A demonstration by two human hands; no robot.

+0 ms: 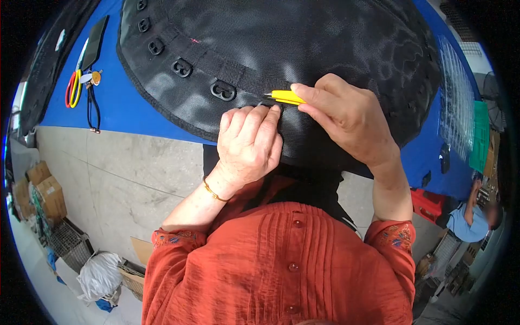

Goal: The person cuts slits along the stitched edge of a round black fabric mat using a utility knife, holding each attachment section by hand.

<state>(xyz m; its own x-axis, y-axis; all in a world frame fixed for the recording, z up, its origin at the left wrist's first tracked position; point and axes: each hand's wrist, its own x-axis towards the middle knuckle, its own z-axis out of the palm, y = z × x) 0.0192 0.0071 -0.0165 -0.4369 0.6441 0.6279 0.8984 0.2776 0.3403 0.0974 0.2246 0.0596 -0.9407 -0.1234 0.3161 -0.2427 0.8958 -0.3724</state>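
A large round-edged piece of black mesh fabric (303, 49) lies in front of me. Black webbing (216, 64) runs across it in a curve, with several black plastic buckles (222, 90) along it. My left hand (250, 138) is closed at the fabric's near side, its fingertips pressed on the webbing by a buckle that they mostly cover. In my closed right hand (346, 111) are yellow-handled thread snips (287, 97). Their metal tip points left and meets the webbing just above my left fingertips. Whether the blades are apart is too small to tell.
On the blue table (59, 108), at the left, lie red-and-yellow scissors (73, 89), a dark phone (96, 42) and keys on a black strap (93, 105). Clear plastic (455, 92) lies at the right. Cartons (50, 195) stand on the floor. Another person (470, 219) is at the far right.
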